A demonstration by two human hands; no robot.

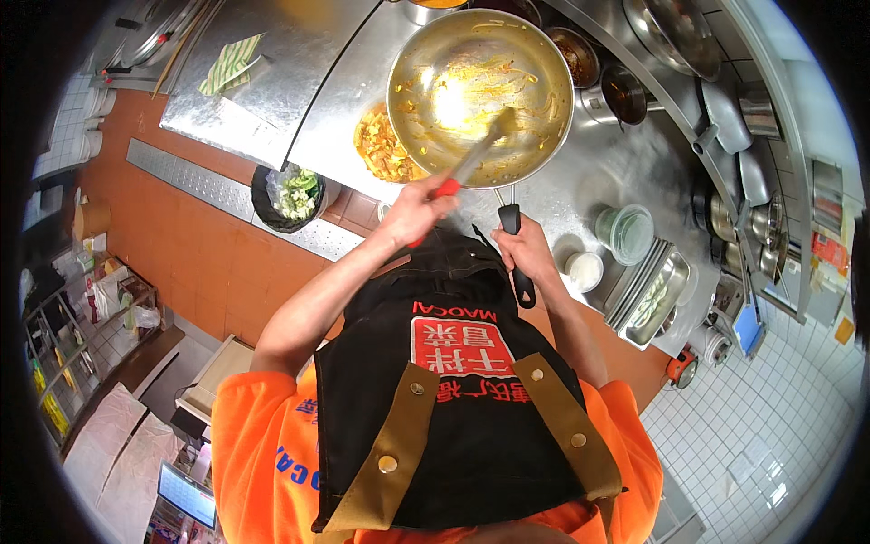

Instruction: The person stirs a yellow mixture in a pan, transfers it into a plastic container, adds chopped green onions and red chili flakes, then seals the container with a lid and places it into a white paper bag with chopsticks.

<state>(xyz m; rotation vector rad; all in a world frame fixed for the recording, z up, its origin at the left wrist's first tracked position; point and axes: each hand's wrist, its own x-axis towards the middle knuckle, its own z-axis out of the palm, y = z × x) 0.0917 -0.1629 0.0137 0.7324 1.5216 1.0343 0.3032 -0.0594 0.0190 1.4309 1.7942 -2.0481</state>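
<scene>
My left hand (pixel 421 209) grips a red-handled utensil (pixel 476 158), probably a spatula, its head blurred against the inside of a metal frying pan (pixel 462 68). The black pan handle (pixel 511 224) is in my right hand (pixel 525 248). Orange-yellow sauce and a few food scraps smear the pan's shiny inner surface. Partly covered by the pan's left rim is a heap of cooked, sauced food (pixel 383 146); whatever holds it cannot be made out.
Beneath the pan is a steel counter (pixel 326 129). Right of it stand a saucepan (pixel 622 95), a lidded plastic tub (pixel 624 234), a white-filled cup (pixel 583 270) and stacked steel trays (pixel 656 299). A black-lined bin (pixel 292 197) with green scraps sits below the counter's left edge.
</scene>
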